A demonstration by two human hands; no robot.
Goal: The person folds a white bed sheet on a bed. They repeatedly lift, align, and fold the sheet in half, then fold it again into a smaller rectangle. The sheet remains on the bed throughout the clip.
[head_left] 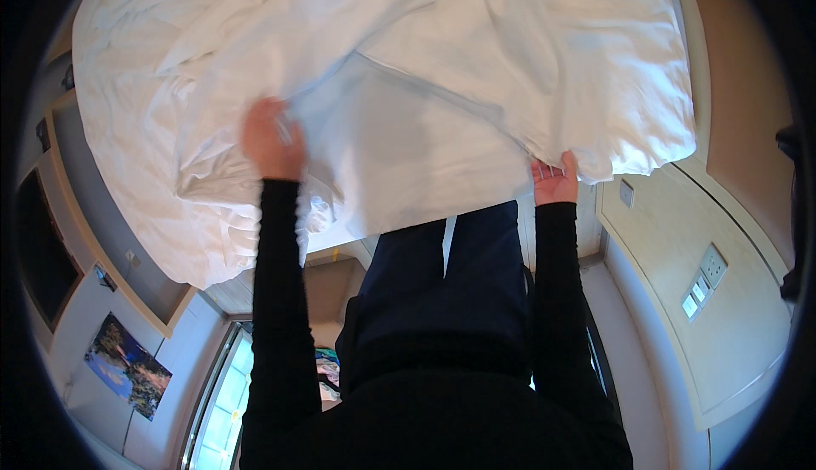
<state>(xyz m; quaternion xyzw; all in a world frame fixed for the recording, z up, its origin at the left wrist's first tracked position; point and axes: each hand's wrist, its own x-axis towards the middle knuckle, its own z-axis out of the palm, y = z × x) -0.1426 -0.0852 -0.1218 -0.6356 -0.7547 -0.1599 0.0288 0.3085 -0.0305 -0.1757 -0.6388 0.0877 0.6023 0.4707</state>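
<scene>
A rumpled white duvet (497,55) is spread over the bed before me. Its near edge makes a peak between my hands and slants down to each of them. My right hand (554,180), palm turned up, pinches that edge between thumb and fingers at the right. Blurred by motion, my left hand (275,142) is at the other end of the edge, with white cloth showing between thumb and fingers. Below the raised edge lies a smooth white sheet (389,170), which reaches to the front of the bed, close against my dark trousers (440,285).
A pale panel (663,240) with a socket and switches (704,282) stands along the right. On the left are a wooden-framed recess (108,215), a dark screen (48,247) and a landscape picture (131,365). Behind me, a bright window (223,400) and some folded clothes (328,371) show.
</scene>
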